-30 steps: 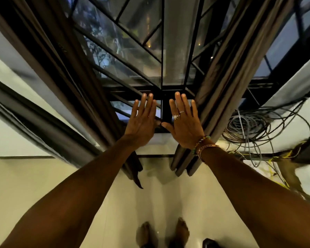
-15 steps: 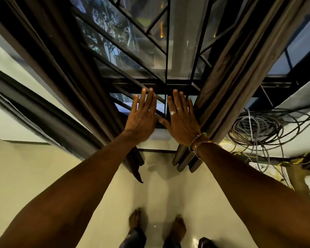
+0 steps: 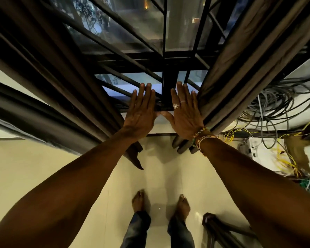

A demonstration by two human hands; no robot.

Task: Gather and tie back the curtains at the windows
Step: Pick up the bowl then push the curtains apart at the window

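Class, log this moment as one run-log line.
left hand: open, flat | right hand: open, flat | curtains: parted, ungrasped | stage: pre-gather

A pale glossy floor [image 3: 43, 167] carries two bare feet [image 3: 139, 200] near the middle, the hems of dark curtains [image 3: 182, 146] beyond them, and tangled cables [image 3: 284, 163] at the right

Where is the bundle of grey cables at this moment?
In the head view the grey cables lie coiled at the right side, just beyond the right curtain and above the yellow wires on the floor.
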